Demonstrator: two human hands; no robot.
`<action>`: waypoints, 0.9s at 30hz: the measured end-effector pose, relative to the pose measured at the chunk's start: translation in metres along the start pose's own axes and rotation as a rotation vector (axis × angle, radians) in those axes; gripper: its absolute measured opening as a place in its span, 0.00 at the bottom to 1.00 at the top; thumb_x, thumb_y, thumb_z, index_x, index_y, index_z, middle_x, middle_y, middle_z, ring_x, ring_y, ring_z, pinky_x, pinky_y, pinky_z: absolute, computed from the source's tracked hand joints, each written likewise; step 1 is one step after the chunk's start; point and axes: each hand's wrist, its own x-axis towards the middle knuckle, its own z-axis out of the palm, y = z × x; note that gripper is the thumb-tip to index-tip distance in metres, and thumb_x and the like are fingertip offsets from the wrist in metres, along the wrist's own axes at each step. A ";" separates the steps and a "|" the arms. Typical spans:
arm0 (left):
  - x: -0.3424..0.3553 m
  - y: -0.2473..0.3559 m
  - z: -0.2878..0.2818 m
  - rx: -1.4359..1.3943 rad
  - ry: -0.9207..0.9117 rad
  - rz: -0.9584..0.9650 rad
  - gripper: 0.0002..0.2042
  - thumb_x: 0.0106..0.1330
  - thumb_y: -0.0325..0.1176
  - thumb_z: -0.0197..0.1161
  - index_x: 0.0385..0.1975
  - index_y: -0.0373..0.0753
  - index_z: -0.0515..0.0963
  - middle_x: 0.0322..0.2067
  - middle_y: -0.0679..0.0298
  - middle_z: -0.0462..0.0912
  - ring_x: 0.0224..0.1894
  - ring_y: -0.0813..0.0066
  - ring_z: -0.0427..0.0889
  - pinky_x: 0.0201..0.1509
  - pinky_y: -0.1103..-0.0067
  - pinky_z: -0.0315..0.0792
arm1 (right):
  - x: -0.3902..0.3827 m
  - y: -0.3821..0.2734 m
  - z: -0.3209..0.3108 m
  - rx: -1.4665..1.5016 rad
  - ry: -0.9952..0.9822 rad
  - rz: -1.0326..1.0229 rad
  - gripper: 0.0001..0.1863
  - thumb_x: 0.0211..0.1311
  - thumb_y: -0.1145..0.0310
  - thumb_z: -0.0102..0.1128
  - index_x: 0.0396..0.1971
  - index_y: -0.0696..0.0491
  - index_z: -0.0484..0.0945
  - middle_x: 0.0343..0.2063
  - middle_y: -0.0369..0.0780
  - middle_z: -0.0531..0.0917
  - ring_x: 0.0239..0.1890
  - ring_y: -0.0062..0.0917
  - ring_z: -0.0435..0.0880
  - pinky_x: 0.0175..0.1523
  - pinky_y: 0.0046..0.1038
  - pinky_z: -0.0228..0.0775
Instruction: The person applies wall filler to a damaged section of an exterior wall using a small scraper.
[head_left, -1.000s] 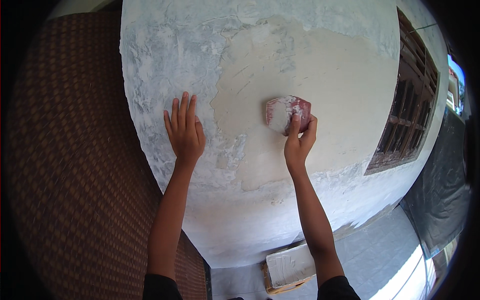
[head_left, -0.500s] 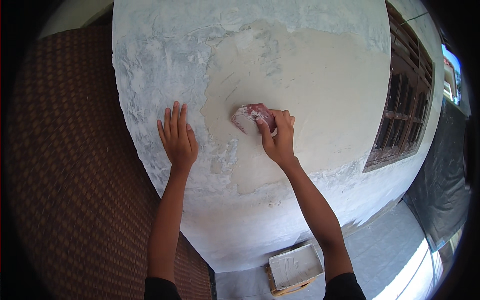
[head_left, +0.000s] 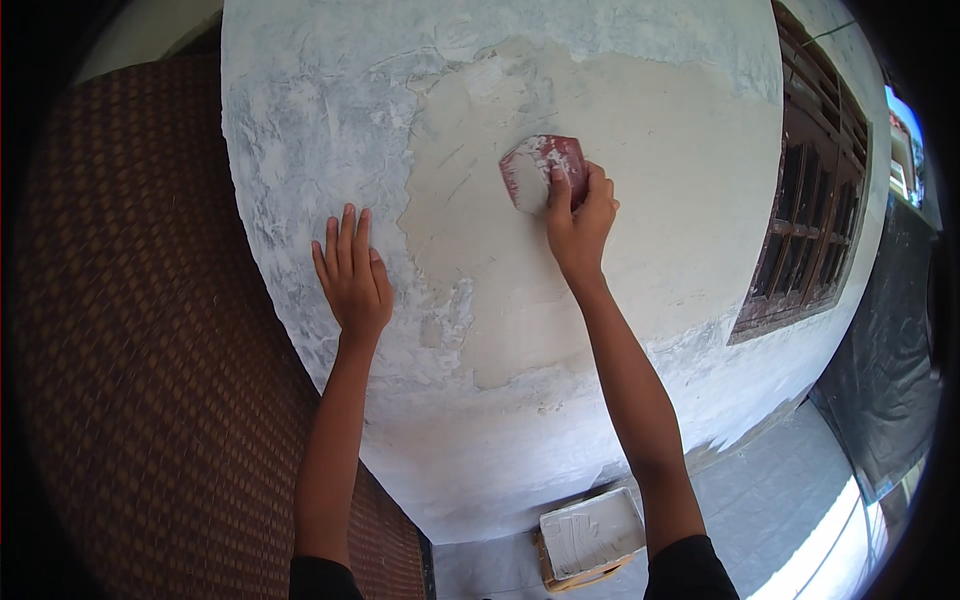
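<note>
A pale wall (head_left: 680,180) with rough white patches and a smoother beige coat fills the middle of my view. My left hand (head_left: 353,275) lies on the rougher white part, fingers stretched out and holding nothing. My right hand (head_left: 580,220) grips a flat, dark red filler scraper (head_left: 535,170) smeared with pale paste, against the upper middle of the beige coat. Low down, left of my right forearm, a white tray (head_left: 590,530) of pale paste rests on a tan stand (head_left: 580,576).
A brown woven panel (head_left: 160,290) lines the left side. A dark wooden barred window (head_left: 800,210) sits in the wall at the right, with black sheeting (head_left: 880,350) beyond it. A grey tiled floor (head_left: 750,490) runs along the wall's foot.
My right hand swept the scraper left and down from a second ago, then has moved up and to the right since. My left hand stays spread on the wall, slightly shifted in the picture.
</note>
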 end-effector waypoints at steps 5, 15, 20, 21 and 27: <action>-0.001 0.002 0.003 0.002 0.015 -0.002 0.24 0.73 0.30 0.42 0.69 0.42 0.65 0.70 0.60 0.64 0.74 0.56 0.56 0.76 0.54 0.42 | 0.016 0.001 -0.025 0.455 0.437 0.367 0.15 0.72 0.62 0.56 0.44 0.61 0.74 0.34 0.45 0.80 0.37 0.28 0.76 0.47 0.32 0.68; -0.001 0.002 0.000 0.006 0.007 -0.004 0.24 0.73 0.30 0.43 0.69 0.42 0.65 0.70 0.60 0.64 0.74 0.56 0.57 0.76 0.54 0.42 | 0.032 0.024 -0.038 0.284 0.474 0.378 0.18 0.73 0.61 0.54 0.47 0.62 0.73 0.35 0.40 0.80 0.33 0.21 0.77 0.41 0.26 0.71; 0.000 -0.003 -0.002 0.016 0.012 0.002 0.24 0.73 0.30 0.42 0.69 0.42 0.64 0.71 0.60 0.64 0.74 0.56 0.57 0.76 0.54 0.42 | 0.005 0.013 -0.014 0.107 -0.003 0.020 0.18 0.70 0.59 0.59 0.48 0.60 0.74 0.34 0.40 0.81 0.33 0.21 0.76 0.42 0.25 0.70; 0.000 -0.002 -0.001 0.010 0.008 -0.003 0.24 0.73 0.31 0.42 0.69 0.42 0.64 0.71 0.60 0.64 0.74 0.56 0.57 0.76 0.54 0.42 | 0.005 0.009 -0.016 -0.132 -0.091 -0.145 0.19 0.70 0.58 0.60 0.48 0.60 0.74 0.34 0.43 0.81 0.34 0.23 0.77 0.44 0.26 0.70; -0.001 0.002 -0.002 0.012 0.006 -0.007 0.24 0.73 0.31 0.43 0.69 0.42 0.65 0.70 0.60 0.64 0.74 0.56 0.57 0.76 0.54 0.43 | 0.013 0.002 -0.019 0.406 0.225 0.358 0.15 0.73 0.63 0.55 0.46 0.61 0.74 0.34 0.38 0.80 0.33 0.19 0.75 0.40 0.25 0.69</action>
